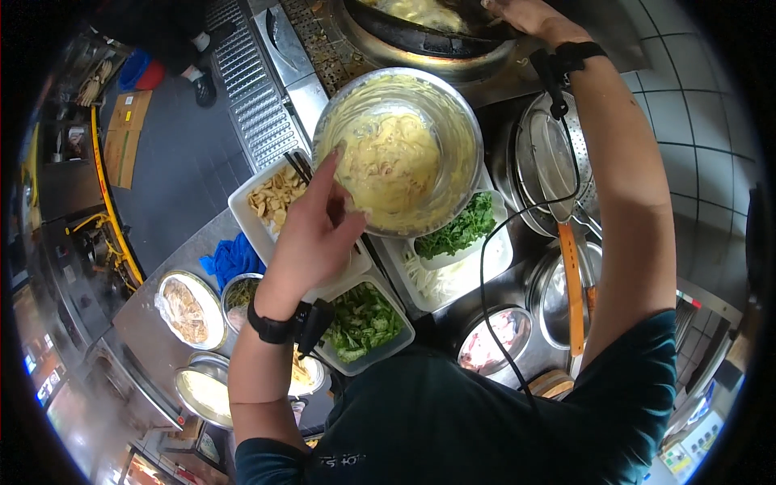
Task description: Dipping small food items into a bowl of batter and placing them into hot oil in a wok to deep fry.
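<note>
My left hand (318, 233) is over the near left rim of a steel mixing bowl (470, 121). Its index finger and thumb are apart, and no tool shows in it. Thick yellow batter (394, 163) with pinkish pieces in it coats the bowl's bottom and walls. At the top edge of the view, my right hand (524, 15) reaches over the right side of a dark wok (418, 39). Part of that hand is cut off, so its grip is hidden. Pale yellow pieces (424, 13) lie in the wok.
Around the bowl stand tubs of sliced mushrooms (276, 197), chopped greens (364, 324), leafy herbs (464, 227) and pale shreds (427, 282). Strainers (545, 151) and a bowl of raw meat (494, 339) are at right. A black cable (485, 267) hangs across. Another person's shoe (205, 88) shows upper left.
</note>
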A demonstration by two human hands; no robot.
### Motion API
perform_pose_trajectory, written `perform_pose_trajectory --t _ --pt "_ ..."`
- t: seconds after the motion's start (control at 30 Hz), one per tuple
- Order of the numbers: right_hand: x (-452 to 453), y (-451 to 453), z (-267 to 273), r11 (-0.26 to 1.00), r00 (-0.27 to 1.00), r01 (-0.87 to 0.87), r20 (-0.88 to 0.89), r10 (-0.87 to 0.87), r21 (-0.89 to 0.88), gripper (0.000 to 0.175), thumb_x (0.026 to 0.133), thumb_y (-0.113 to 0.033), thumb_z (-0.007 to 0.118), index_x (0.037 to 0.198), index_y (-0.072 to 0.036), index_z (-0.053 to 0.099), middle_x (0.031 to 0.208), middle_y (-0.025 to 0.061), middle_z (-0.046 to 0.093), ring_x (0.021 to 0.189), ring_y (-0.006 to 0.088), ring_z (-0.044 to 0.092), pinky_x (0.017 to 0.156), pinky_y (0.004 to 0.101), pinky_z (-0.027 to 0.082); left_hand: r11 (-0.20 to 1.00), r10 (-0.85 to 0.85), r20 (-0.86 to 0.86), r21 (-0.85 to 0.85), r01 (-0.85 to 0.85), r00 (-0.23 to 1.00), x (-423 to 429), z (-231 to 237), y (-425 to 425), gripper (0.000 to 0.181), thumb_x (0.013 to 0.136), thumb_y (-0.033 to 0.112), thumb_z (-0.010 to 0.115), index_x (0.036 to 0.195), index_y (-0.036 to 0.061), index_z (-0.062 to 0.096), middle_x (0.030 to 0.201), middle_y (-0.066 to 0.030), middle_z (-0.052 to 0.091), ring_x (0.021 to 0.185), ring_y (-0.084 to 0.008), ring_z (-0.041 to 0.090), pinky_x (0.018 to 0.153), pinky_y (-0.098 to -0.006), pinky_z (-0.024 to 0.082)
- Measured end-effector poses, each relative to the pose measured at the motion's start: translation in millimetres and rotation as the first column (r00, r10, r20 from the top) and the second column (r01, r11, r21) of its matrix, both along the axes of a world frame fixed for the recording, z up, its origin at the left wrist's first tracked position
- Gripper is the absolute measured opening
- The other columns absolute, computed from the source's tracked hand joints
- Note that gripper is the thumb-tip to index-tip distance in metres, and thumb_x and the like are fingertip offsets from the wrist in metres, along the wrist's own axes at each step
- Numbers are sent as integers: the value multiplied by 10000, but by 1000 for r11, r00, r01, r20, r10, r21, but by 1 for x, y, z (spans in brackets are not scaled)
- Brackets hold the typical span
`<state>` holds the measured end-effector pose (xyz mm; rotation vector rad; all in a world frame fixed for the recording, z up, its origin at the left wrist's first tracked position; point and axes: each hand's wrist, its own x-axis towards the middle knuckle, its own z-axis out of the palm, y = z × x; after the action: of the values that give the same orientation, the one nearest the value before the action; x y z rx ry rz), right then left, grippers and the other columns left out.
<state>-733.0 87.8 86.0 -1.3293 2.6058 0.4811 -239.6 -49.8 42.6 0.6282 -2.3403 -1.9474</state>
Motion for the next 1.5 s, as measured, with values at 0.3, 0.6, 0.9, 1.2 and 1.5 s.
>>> perform_pose_trajectory --t 0.3,0.6,0.9,1.2,1.5 --pt "163 2 -2 961 988 -117 68 138 -250 250 887 -223 700 1085 -102 794 965 172 777 929 362 757 882 454 605 687 -367 -10 -677 264 930 -74 -76 -9 252 887 96 662 1115 28 746 990 -207 727 924 -415 699 843 -489 558" --pt "254 11 -136 994 897 21 442 27 -104 360 946 36 547 1276 1 684 1336 235 687 1212 375 694 1039 436 567 527 -209 512 -659 537 833 -126 -112 22 228 903 70 628 1057 12 785 1123 -263 750 1105 -407 729 950 -506 573" --pt "261 16 -157 970 923 34 379 61 -239 290 982 -42 541 1203 -41 729 1220 224 732 1150 380 711 950 446 584 639 -243 421 -608 471 874 -119 -114 28 241 868 93 623 1033 13 780 1071 -254 754 1043 -424 730 917 -506 576" --pt "245 10 -163 983 902 23 428 60 -185 262 866 -118 705 1112 -31 722 1147 203 745 1123 383 708 916 481 573 641 -452 217 -595 485 865 -114 -127 31 211 790 66 698 980 26 780 972 -239 729 943 -427 711 854 -485 561" --pt "250 3 -159 987 880 -107 450 151 -123 388 832 -74 738 1214 -37 683 1137 223 740 1133 401 700 912 500 567 432 -548 381 -634 642 745 -111 -129 46 217 810 7 658 993 55 765 1018 -235 726 995 -402 714 868 -477 572"
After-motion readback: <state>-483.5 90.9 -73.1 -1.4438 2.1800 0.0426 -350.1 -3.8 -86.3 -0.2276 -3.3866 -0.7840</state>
